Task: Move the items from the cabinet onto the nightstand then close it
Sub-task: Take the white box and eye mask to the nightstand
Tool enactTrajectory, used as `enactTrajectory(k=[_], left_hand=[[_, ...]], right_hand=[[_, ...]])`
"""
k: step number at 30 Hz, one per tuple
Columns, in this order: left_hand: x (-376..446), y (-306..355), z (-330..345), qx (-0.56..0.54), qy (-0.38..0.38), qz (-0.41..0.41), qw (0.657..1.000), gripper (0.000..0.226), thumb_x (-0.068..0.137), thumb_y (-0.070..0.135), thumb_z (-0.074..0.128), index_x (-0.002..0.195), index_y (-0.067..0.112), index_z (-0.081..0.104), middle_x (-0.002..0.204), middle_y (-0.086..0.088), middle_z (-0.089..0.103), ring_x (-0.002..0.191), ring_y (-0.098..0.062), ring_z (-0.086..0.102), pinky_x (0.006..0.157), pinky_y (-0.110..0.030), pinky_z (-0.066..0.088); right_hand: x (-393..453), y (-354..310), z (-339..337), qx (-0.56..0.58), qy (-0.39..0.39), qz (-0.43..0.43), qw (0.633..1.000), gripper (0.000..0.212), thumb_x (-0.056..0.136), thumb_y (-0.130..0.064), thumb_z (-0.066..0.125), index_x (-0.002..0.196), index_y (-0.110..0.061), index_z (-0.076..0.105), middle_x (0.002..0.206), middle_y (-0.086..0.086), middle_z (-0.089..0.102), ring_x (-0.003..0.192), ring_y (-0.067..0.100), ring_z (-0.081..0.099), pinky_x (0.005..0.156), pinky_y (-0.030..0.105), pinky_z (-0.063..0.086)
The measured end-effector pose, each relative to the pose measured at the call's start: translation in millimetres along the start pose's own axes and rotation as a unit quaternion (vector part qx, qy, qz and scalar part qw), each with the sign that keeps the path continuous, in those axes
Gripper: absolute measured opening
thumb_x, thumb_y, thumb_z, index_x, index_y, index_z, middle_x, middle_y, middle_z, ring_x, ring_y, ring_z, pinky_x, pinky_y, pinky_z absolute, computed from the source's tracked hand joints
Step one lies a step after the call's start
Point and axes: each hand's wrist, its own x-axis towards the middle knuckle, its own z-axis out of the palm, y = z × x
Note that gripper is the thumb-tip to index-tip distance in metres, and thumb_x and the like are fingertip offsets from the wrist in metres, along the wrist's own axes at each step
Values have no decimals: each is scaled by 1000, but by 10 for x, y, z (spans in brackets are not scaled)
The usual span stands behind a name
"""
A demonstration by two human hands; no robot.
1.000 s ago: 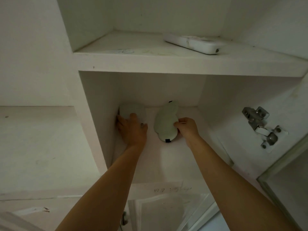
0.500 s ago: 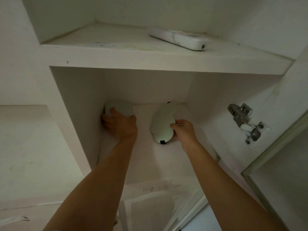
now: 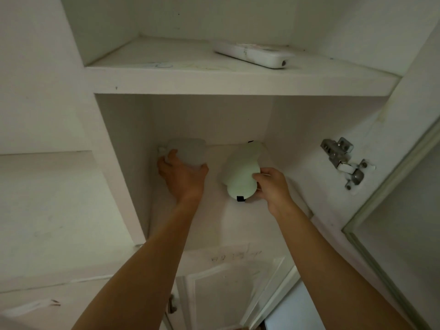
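Currently at the pick-up step: both hands are inside the lower compartment of the cabinet (image 3: 123, 163), each on one item. Nothing has left the compartment yet, by the look of it.

Left hand (image 3: 183, 177): fingers curled round the near edge of a grey rounded pouch-like object (image 3: 188, 151), which sits at the back left, against the side wall. What it is exactly cannot be told in this light.

Right hand (image 3: 271, 186): thumb and fingers pinch the right edge of the pale green eye mask (image 3: 240, 172), which lies mid-shelf with its black strap end (image 3: 241, 198) toward the front. The mask's right side appears slightly raised off the floor.

A white remote control (image 3: 254, 54) rests on the upper shelf (image 3: 238, 84), untouched. The door hinge (image 3: 342, 160) shows at right, door open.

Next move, as judged: draw both items out clear of the front edge, carry them to the nightstand (out of view), then shut the door.
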Motion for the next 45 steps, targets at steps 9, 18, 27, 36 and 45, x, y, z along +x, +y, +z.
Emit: enactTrajectory(k=[9, 18, 27, 36, 45], left_hand=[[-428, -37, -428, -36, -75, 64, 995, 81, 64, 25, 79, 132, 8, 37, 136, -18, 29, 126, -32, 32, 97, -30, 33], [-796, -196, -727, -13, -114, 58, 992, 82, 62, 26, 81, 130, 9, 38, 134, -19, 32, 122, -35, 36, 101, -42, 38], [-970, -266, -941, -30, -117, 82, 989, 80, 62, 26, 81, 129, 9, 39, 131, -20, 34, 119, -34, 37, 99, -33, 33], [-1294, -289, -1245, -55, -120, 90, 987, 75, 67, 23, 80, 127, 9, 39, 133, -17, 30, 123, -29, 34, 96, -21, 27], [-2205, -180, -1698, -46, -71, 70, 994, 76, 65, 24, 80, 126, 7, 37, 136, -15, 29, 124, -27, 33, 102, -29, 35]], right_hand=[[-410, 106, -252, 27, 1, 11, 1000, 19, 88, 0, 46, 96, -7, 61, 101, 12, 63, 92, 24, 60, 77, 37, 52], [-867, 288, -391, 63, 2, 34, 997, 20, 90, 0, 46, 88, -13, 61, 89, 1, 62, 88, 21, 59, 64, 30, 54], [-1233, 357, -411, 74, 19, 28, 997, 16, 90, -3, 47, 94, -10, 60, 92, 2, 63, 91, 21, 60, 62, 26, 51], [-1548, 444, -515, 100, 53, 24, 993, 20, 90, -3, 47, 105, -7, 59, 109, 12, 60, 102, 27, 58, 65, 29, 51], [-2176, 538, -928, 103, 10, 25, 994, 23, 91, -4, 47, 111, -5, 58, 113, 12, 60, 103, 26, 58, 66, 28, 52]])
